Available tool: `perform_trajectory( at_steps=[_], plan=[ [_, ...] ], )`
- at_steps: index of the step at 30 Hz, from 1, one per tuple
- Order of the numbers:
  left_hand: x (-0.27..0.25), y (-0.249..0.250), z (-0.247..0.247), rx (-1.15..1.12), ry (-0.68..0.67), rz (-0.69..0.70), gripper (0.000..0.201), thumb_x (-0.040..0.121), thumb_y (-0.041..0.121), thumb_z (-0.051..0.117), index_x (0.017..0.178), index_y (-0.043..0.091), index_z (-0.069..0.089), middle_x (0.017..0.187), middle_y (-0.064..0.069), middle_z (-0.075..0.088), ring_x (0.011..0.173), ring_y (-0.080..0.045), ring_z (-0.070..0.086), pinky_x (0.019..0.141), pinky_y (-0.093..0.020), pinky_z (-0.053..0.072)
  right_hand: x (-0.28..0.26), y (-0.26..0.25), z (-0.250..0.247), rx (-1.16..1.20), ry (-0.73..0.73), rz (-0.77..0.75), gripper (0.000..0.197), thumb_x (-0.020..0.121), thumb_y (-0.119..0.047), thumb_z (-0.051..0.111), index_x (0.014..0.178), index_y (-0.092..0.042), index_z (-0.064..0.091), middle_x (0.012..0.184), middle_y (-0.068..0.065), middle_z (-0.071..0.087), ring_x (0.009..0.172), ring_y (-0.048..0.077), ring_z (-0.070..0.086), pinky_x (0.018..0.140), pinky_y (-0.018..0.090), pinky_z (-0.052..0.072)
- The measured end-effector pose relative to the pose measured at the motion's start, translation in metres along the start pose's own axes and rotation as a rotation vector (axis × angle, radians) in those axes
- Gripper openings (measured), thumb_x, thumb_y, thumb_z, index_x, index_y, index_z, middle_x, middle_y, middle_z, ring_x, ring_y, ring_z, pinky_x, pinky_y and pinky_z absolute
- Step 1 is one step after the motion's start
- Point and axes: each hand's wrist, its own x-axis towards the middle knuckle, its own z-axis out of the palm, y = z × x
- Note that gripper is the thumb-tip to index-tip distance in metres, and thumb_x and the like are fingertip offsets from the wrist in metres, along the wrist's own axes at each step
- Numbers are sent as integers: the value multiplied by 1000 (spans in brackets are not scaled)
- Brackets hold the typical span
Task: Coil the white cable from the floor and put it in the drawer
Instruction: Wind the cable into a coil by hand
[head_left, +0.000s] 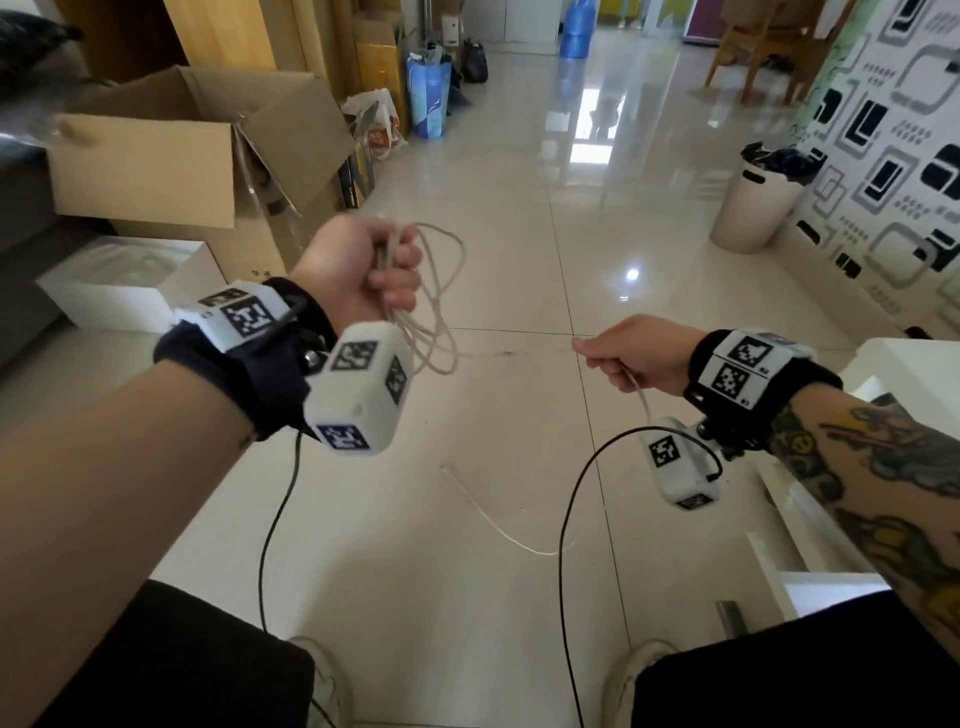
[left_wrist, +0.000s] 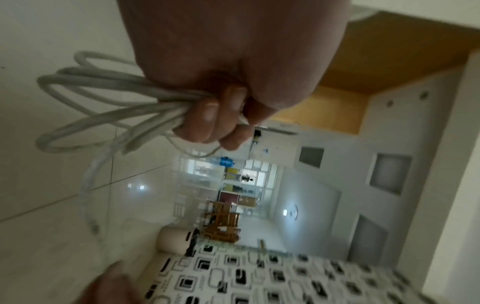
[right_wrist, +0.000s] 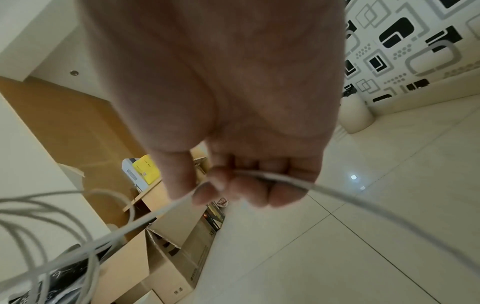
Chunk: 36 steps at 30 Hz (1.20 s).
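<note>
My left hand (head_left: 374, 270) is raised at centre left and grips a bundle of white cable (head_left: 439, 306) loops; the loops hang out to its right and below. In the left wrist view the same hand (left_wrist: 221, 115) clasps the gathered cable (left_wrist: 103, 107) strands in its curled fingers. A stretch of cable runs from the loops across to my right hand (head_left: 618, 353), which pinches it between thumb and fingers. In the right wrist view the cable (right_wrist: 272, 176) passes under the right hand's (right_wrist: 233, 181) fingers. The loose tail (head_left: 498, 525) trails down onto the tiled floor.
An open cardboard box (head_left: 171, 161) and a white foam box (head_left: 124, 286) stand at the left. A cream bin (head_left: 753, 202) sits by the patterned wall at the right. White furniture (head_left: 852, 499) edges the lower right. Bags and a blue water bottle (head_left: 576, 26) lie farther back.
</note>
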Motion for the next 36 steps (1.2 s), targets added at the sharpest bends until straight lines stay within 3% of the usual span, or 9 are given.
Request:
perform_trajectory(
  at_steps=[4, 7, 11, 15, 20, 24, 28, 33, 36],
  plan=[
    [-11, -23, 31, 338, -173, -98, 29, 99, 19, 31, 77, 15, 49, 45, 5, 44, 29, -5, 25, 37, -15, 21, 7, -5, 0, 14, 192, 16, 34, 85, -40, 65, 79, -7, 60, 61, 4, 41, 53, 17, 37, 51, 26, 31],
    [-19, -43, 47, 536, -224, -135, 27, 101, 19, 33, 83, 12, 51, 47, 2, 49, 32, -8, 31, 39, -18, 29, 6, -11, 4, 75, 222, 20, 31, 85, -37, 67, 76, -9, 58, 60, 2, 42, 49, 14, 37, 45, 22, 30],
    [-22, -66, 59, 620, -207, -99, 21, 103, 17, 35, 91, 8, 50, 60, -6, 53, 39, -15, 37, 45, -26, 35, 1, -17, 11, 249, 159, 22, 24, 91, -24, 60, 75, -7, 58, 59, 1, 44, 47, 11, 37, 36, 18, 27],
    [-24, -78, 61, 649, -195, -127, 22, 104, 19, 37, 90, 9, 50, 69, -9, 59, 49, -19, 45, 49, -30, 39, -11, -30, 19, 500, 42, 37, 17, 93, -3, 41, 89, 2, 57, 55, 3, 55, 50, 13, 44, 38, 18, 30],
    [-21, -85, 62, 684, -166, -85, 25, 102, 17, 37, 88, 10, 56, 81, -8, 61, 59, -18, 54, 50, -25, 39, -27, -41, 34, 613, -73, -70, 19, 86, 11, 47, 94, 10, 64, 72, 13, 59, 47, 13, 52, 41, 19, 40],
    [-18, -89, 60, 658, -134, -106, 34, 104, 23, 31, 107, 5, 60, 82, -6, 59, 62, -16, 55, 52, -23, 39, -33, -44, 38, 575, 15, -105, 13, 85, 12, 55, 88, 8, 67, 73, 15, 64, 51, 18, 59, 46, 21, 50],
    [-16, -91, 61, 605, -123, -117, 34, 104, 22, 30, 99, 5, 59, 82, -8, 57, 65, -16, 51, 55, -24, 40, -38, -44, 41, 541, 113, -106, 12, 84, 9, 58, 85, 2, 68, 75, 15, 66, 61, 21, 62, 56, 24, 55],
    [-9, -92, 58, 343, -23, -78, 27, 100, 14, 34, 95, 6, 59, 85, -13, 58, 68, -18, 54, 62, -29, 44, -43, -50, 43, 593, 79, -145, 28, 85, 10, 49, 102, -3, 68, 99, 13, 72, 84, 23, 70, 69, 28, 59],
    [-3, -82, 54, 143, 8, -58, 27, 100, 13, 32, 90, 5, 56, 78, -13, 59, 59, -20, 57, 58, -31, 46, -45, -54, 47, 638, 7, -217, 42, 85, 17, 42, 117, -1, 61, 115, 14, 64, 92, 24, 68, 78, 33, 59]
  ],
)
